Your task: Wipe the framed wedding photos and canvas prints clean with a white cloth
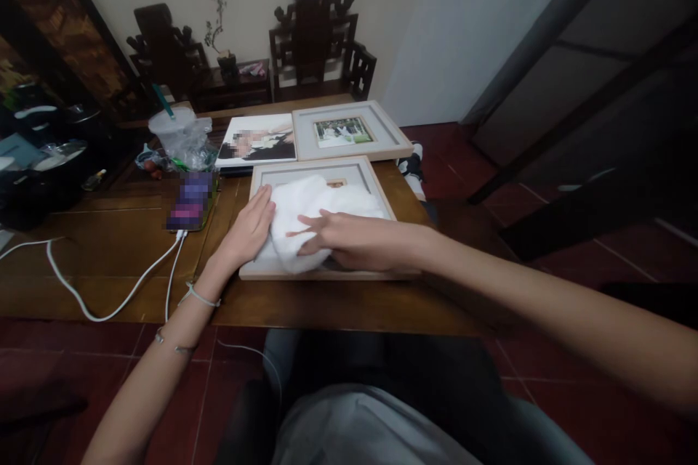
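White, soft cloth (294, 197) lies bunched on a pale rectangular wooden frame (357, 176) atop a brown wooden table (338, 311), the right hand (352, 236) spreading blurred fingers over it, the left hand (252, 224) flat, seemingly on the frame's left edge.

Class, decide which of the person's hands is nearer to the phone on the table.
Left. The left hand lies right of the phone, on the left side of the nearer picture frame; the right hand is farther right, on the white cloth.
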`<state>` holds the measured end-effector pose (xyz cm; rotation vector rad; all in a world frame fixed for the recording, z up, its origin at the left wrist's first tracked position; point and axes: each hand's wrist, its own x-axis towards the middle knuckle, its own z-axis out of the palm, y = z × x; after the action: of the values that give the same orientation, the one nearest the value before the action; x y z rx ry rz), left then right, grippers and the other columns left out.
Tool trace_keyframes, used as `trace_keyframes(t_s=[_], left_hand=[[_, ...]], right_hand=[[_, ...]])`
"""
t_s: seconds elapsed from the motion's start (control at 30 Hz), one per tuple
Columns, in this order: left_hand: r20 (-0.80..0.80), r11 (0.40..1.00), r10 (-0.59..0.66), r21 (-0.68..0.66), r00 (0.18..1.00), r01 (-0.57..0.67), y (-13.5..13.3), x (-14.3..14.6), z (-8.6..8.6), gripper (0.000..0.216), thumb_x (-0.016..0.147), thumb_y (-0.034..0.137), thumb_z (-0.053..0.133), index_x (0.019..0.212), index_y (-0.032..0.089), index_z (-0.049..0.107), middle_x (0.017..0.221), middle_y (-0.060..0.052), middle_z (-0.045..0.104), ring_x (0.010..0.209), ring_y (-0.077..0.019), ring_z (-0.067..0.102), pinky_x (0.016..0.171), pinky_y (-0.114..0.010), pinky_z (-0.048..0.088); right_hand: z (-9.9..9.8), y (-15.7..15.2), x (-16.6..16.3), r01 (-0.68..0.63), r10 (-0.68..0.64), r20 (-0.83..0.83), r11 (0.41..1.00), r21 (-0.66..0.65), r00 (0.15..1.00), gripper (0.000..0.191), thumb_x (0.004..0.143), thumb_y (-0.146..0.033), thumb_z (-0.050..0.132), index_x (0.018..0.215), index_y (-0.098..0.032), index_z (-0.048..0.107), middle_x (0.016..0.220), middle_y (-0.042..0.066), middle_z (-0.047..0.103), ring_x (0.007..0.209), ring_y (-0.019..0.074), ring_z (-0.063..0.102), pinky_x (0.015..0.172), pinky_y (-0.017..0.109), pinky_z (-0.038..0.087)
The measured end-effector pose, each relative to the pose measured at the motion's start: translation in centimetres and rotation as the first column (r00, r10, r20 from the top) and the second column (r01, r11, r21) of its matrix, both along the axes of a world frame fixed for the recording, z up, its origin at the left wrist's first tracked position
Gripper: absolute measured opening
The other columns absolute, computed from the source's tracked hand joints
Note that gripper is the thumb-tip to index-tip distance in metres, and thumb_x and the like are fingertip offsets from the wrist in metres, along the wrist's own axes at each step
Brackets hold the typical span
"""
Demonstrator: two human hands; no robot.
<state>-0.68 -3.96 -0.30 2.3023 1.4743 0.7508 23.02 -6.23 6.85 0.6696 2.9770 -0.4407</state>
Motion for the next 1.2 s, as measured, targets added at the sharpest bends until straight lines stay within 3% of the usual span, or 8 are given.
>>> trace_keyframes(t_s=[0.13, 0.2, 0.3, 0.43, 0.6, 0.83, 0.97, 1.2], left_hand=[[-0.088, 0.999, -0.031, 0.041, 0.996, 0.035, 0.3, -0.1, -0.3, 0.052, 0.104, 0.04, 0.036, 0.141, 0.009, 0.057, 0.158, -0.018, 0.046, 0.153, -0.0269, 0.035, 0.127, -0.049, 0.027], [-0.088, 0.997, -0.023, 0.065, 0.996, 0.029, 0.4, -0.1, -0.5, 0.048, 0.103, 0.036, 0.04, 0.137, 0.009, 0.06, 0.156, -0.018, 0.049, 0.151, -0.0283, 0.037, 0.125, -0.051, 0.03], [-0.059, 0.995, -0.022, 0.095, 0.998, 0.027, 0.4, 0.0, -0.5, 0.044, 0.101, 0.031, 0.043, 0.133, 0.011, 0.064, 0.152, -0.017, 0.054, 0.147, -0.0287, 0.046, 0.124, -0.051, 0.035], [-0.035, 0.993, -0.008, 0.114, 0.999, 0.012, 0.2, 0.2, 0.0, 0.038, 0.1, 0.028, 0.045, 0.125, 0.014, 0.07, 0.141, -0.014, 0.065, 0.134, -0.0284, 0.06, 0.118, -0.048, 0.044], [-0.027, 0.993, -0.032, 0.115, 0.999, 0.034, 0.1, 0.3, 0.1, 0.035, 0.099, 0.024, 0.045, 0.122, 0.015, 0.071, 0.13, -0.013, 0.071, 0.122, -0.0275, 0.067, 0.11, -0.048, 0.051], [-0.013, 0.995, -0.015, 0.1, 1.0, 0.017, 0.2, 0.0, -0.6, 0.037, 0.099, 0.023, 0.046, 0.127, 0.013, 0.068, 0.144, -0.014, 0.063, 0.136, -0.0267, 0.058, 0.12, -0.051, 0.041], [0.001, 0.994, -0.001, 0.106, 1.0, 0.001, 0.2, 0.0, -0.6, 0.038, 0.097, 0.021, 0.046, 0.127, 0.011, 0.068, 0.144, -0.016, 0.062, 0.136, -0.0272, 0.058, 0.119, -0.051, 0.042], [0.04, 0.997, 0.007, 0.081, 0.999, -0.01, 0.3, 0.2, -0.5, 0.04, 0.097, 0.025, 0.046, 0.128, 0.011, 0.068, 0.144, -0.016, 0.062, 0.138, -0.0278, 0.056, 0.121, -0.05, 0.039]], right_hand=[[2.4, 1.2, 3.4, 0.09, -0.092, -0.01, 0.989, -0.116, 0.996, 0.066, 0.071, 0.005, 0.043, 0.121, -0.023, 0.075, 0.111, 0.004, 0.078, 0.107, 0.0223, 0.07, 0.091, 0.032, 0.052], [2.9, 2.7, 4.1, 0.218, -0.217, -0.089, 0.976, -0.005, 0.972, 0.066, 0.071, 0.004, 0.041, 0.123, -0.022, 0.074, 0.109, 0.006, 0.078, 0.101, 0.0236, 0.07, 0.091, 0.034, 0.051], [2.4, 5.2, 2.8, 0.393, -0.32, -0.291, 0.887, 0.242, 0.901, 0.064, 0.074, 0.004, 0.042, 0.129, -0.017, 0.07, 0.133, 0.013, 0.068, 0.127, 0.0326, 0.059, 0.103, 0.046, 0.044], [0.3, 7.7, -1.8, 0.287, -0.172, -0.296, 0.869, 0.404, 0.94, 0.055, 0.085, 0.0, 0.045, 0.134, -0.015, 0.064, 0.161, 0.016, 0.041, 0.15, 0.0373, 0.029, 0.113, 0.057, 0.029], [-1.5, 8.5, -4.7, 0.197, -0.187, -0.062, 0.913, 0.357, 0.98, 0.054, 0.086, 0.004, 0.04, 0.129, -0.013, 0.067, 0.136, 0.023, 0.062, 0.13, 0.0302, 0.054, 0.104, 0.042, 0.037], [-1.6, 8.5, 3.7, 0.408, -0.416, -0.033, 0.871, 0.274, 0.909, 0.055, 0.076, 0.004, 0.044, 0.115, -0.017, 0.076, 0.121, 0.016, 0.073, 0.121, 0.0309, 0.062, 0.091, 0.038, 0.046], [-1.7, 6.5, 7.4, 0.447, -0.477, 0.041, 0.847, 0.286, 0.878, 0.067, 0.072, 0.004, 0.043, 0.127, -0.022, 0.072, 0.119, 0.012, 0.074, 0.116, 0.0311, 0.065, 0.09, 0.042, 0.05], [-0.5, -3.3, 7.4, 0.384, -0.399, 0.048, 0.904, 0.188, 0.916, 0.064, 0.071, 0.002, 0.047, 0.124, -0.023, 0.074, 0.122, 0.013, 0.072, 0.112, 0.0303, 0.068, 0.093, 0.042, 0.054]])
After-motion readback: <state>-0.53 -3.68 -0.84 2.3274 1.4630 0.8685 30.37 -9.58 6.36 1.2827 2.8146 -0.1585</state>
